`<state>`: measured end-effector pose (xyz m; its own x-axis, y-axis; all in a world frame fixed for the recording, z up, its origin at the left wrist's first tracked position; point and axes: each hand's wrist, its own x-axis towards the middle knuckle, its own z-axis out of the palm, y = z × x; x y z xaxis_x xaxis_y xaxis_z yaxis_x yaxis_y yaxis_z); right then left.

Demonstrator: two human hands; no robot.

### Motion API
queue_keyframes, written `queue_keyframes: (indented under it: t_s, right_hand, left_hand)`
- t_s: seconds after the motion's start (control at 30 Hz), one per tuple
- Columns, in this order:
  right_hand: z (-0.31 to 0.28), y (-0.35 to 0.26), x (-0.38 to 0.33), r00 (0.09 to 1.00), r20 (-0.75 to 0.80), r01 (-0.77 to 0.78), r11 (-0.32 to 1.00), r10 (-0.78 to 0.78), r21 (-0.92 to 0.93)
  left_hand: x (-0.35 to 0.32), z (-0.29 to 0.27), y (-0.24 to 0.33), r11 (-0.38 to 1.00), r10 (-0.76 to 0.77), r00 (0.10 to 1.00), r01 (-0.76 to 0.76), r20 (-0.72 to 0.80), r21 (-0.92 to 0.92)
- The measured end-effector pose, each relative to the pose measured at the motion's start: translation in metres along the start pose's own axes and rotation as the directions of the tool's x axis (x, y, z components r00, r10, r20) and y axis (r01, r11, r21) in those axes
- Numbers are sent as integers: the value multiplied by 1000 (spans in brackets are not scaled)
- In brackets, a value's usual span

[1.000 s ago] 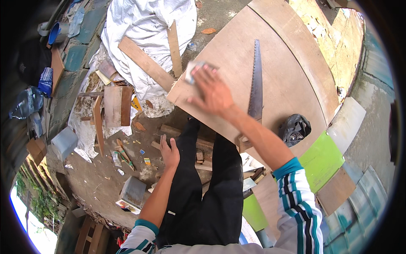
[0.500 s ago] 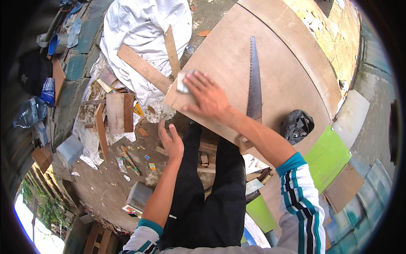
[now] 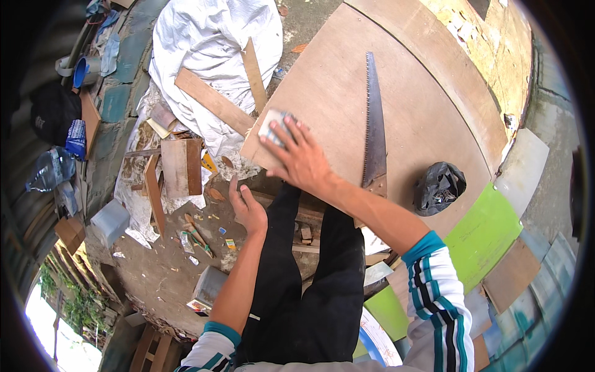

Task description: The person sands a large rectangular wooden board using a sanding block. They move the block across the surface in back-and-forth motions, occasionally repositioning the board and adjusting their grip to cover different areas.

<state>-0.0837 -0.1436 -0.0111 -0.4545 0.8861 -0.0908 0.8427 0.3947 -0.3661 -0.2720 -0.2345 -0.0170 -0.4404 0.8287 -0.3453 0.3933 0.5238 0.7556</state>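
My right hand lies with its fingers over a pale pad with blue-grey markings, seemingly folded sandpaper, and presses it onto a large plywood panel near its left corner. To the right, a handsaw lies on the panel, toothed edge to the left, with its handle end partly behind my right forearm. My left hand holds nothing; its fingers are apart, just off the panel's near-left edge.
A black plastic bag with small bits inside sits on the panel. Wood strips lie across a white sack at the far left. Wood offcuts and pliers are on the ground. Green sheets are at right.
The sandpaper and my right hand have shifted slightly on the panel, right and nearer to me. My left hand stays beside the edge, and the whole view has moved a little.
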Motion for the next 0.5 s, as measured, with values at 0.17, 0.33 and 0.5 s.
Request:
queue_keyframes:
  t_s: [0.17, 0.33, 0.5]
  right_hand:
    - [-17, 52, 9, 994, 72, -82, 995, 86, -62]
    - [-61, 208, 70, 884, -248, -457, 845, 396, -278]
    - [-88, 223, 73, 875, -338, -393, 916, 346, -78]
  left_hand:
    - [8, -8, 0, 1000, -9, 997, 10, -72, 11]
    - [-11, 19, 26, 952, 198, 976, -214, 92, 218]
    - [-46, 71, 65, 748, 391, 865, -498, 316, 438]
